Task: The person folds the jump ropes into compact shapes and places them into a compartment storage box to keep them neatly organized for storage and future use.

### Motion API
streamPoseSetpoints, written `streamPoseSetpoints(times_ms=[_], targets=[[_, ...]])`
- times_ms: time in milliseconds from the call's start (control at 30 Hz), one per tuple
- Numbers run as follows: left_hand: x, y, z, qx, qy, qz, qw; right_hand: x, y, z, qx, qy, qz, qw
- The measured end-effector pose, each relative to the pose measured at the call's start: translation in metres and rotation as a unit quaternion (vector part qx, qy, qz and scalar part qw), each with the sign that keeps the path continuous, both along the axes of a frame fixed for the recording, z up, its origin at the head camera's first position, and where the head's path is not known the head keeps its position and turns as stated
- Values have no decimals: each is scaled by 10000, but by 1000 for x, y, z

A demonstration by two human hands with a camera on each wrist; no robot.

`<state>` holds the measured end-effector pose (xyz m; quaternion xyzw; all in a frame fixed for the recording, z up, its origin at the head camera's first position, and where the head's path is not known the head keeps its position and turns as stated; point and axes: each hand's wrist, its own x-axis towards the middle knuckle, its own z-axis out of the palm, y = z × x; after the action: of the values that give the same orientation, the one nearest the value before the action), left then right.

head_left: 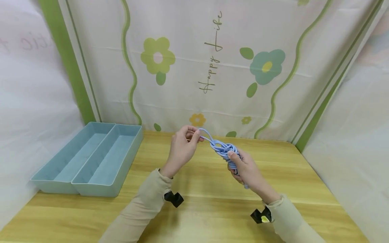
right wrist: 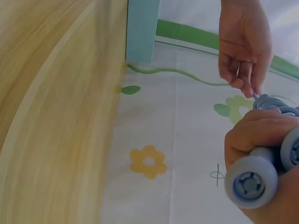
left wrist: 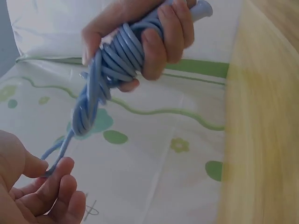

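A light blue jump rope [head_left: 224, 148] is wound into a tight bundle above the table. My right hand [head_left: 248, 170] grips the bundle along with its handles, thumb lying on top of the coils. Two round handle ends [right wrist: 249, 183] poke out below that hand in the right wrist view. To the left, my left hand [head_left: 183, 146] pinches a loop of the cord [left wrist: 60, 151] between thumb and fingertips. This loop stretches from the bundle's far end. Coils inside the right palm are partly hidden by the fingers.
Two long teal trays [head_left: 113, 182] stand side by side at the left of the wooden table [head_left: 206, 216]. A white flowered curtain [head_left: 188, 67] hangs behind the table, with white sheeting along both sides.
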<state>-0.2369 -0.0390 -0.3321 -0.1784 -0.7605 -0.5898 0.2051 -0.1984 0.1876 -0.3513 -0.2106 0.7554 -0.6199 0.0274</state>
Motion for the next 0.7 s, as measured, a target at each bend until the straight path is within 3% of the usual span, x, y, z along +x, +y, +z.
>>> streamPoseSetpoints(times_ms=[233, 500, 700], targets=[[9, 5, 4, -103, 20, 15, 9999, -5, 2, -4, -220, -213, 113, 9995], [21, 20, -1, -908, 44, -271, 9955, -8, 0, -5, -838, -370, -113, 9957], [25, 22, -1, -747, -161, -493, 9959, -9, 0, -5, -1011, -329, 161, 9942]])
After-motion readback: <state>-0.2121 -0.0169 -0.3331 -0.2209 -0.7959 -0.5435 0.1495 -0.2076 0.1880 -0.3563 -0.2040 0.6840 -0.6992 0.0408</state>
